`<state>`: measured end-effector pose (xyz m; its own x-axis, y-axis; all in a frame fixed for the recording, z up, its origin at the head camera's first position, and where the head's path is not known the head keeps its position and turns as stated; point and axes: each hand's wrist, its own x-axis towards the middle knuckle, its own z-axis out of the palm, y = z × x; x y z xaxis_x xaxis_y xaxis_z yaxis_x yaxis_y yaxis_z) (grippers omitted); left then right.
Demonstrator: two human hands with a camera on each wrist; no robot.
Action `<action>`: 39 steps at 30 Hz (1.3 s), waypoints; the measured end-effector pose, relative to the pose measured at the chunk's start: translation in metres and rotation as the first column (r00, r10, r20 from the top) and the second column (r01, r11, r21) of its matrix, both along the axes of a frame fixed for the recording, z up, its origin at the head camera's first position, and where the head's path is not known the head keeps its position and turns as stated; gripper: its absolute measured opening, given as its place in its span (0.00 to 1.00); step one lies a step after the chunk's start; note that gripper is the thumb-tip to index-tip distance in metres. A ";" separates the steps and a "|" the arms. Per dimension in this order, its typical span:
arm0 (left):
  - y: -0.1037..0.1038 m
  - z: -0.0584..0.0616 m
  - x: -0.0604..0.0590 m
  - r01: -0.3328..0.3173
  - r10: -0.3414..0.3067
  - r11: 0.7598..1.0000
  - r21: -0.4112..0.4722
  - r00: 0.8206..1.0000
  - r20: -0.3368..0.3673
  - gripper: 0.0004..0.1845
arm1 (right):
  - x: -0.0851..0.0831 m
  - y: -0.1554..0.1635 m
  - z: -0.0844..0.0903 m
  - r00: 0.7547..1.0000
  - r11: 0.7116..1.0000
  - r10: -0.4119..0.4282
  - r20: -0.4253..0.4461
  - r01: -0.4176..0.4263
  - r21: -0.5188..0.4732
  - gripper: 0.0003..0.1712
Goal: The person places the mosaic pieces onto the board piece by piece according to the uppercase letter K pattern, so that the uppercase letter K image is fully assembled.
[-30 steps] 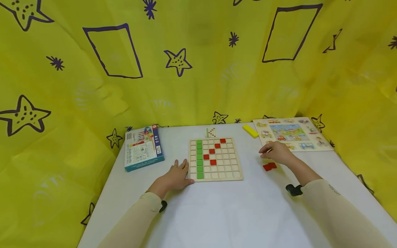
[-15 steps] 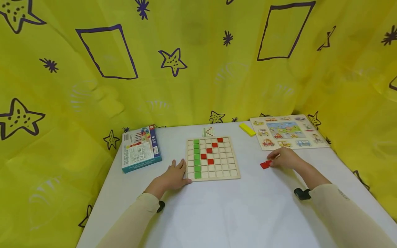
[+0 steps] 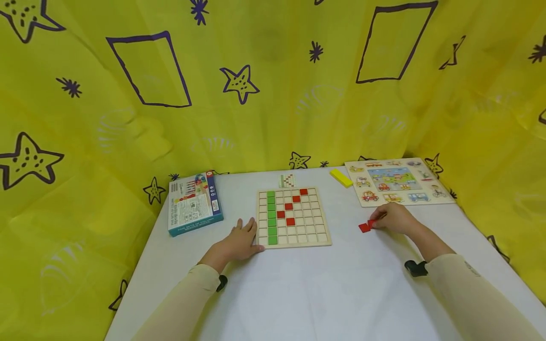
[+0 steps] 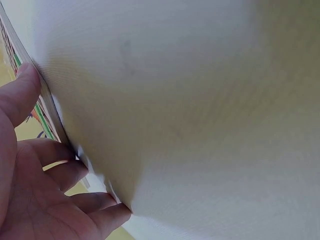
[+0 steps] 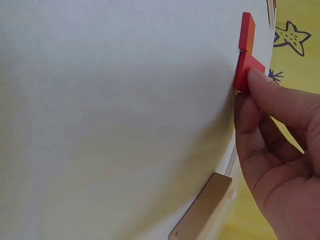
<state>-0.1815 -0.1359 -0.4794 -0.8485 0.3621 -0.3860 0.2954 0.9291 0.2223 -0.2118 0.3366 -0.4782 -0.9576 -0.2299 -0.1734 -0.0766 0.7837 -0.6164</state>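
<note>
A wooden grid board (image 3: 322,227) lies on the table with a green column of tiles (image 3: 272,214) and several red tiles (image 3: 288,206) in its cells. My left hand (image 3: 240,240) rests at the board's left edge, fingers extended, thumb by the front corner. In the left wrist view its thumb (image 4: 26,87) touches the board's rim. Off to the right, my right hand (image 3: 394,218) pinches a red tile (image 5: 248,71) between thumb and index finger. A second red tile (image 3: 364,228) lies against it on the table.
Behind the board lies a small pattern card (image 3: 287,181). A yellow stick (image 3: 341,178) and a vehicle picture puzzle (image 3: 403,182) lie at the back right. A teal-edged box (image 3: 196,203) lies at the left. A yellow curtain (image 3: 273,118) hangs behind the table.
My right hand has come down toward the near side, from beside the puzzle to the two red tiles, and now pinches one. The left hand keeps its place at the board.
</note>
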 end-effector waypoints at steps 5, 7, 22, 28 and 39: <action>-0.002 -0.001 0.000 -0.007 0.007 1.000 0.001 1.000 0.004 0.49 | -0.005 -0.004 0.002 0.999 0.999 -0.039 -0.003 0.039 -0.018 0.07; -0.003 -0.002 0.000 -0.007 0.007 1.000 -0.003 1.000 0.001 0.49 | -0.008 -0.009 0.005 0.999 0.998 -0.042 -0.006 0.041 -0.041 0.07; -0.004 -0.001 0.001 -0.018 0.018 1.000 -0.001 1.000 0.009 0.49 | -0.028 -0.081 0.017 0.997 0.986 0.008 0.075 0.005 -0.167 0.06; -0.003 0.000 0.000 -0.017 0.017 1.000 -0.001 1.000 0.006 0.49 | -0.034 -0.110 0.012 0.995 0.977 0.073 0.069 -0.057 -0.206 0.05; -0.001 0.001 0.000 -0.028 0.028 1.000 -0.002 1.000 0.013 0.49 | -0.034 -0.154 0.004 0.990 0.975 0.123 0.070 -0.107 -0.194 0.03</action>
<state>-0.1820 -0.1369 -0.4783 -0.8531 0.3374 -0.3980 0.2663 0.9375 0.2240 -0.2457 0.1823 -0.4744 -0.9075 -0.3736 -0.1921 -0.1030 0.6412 -0.7604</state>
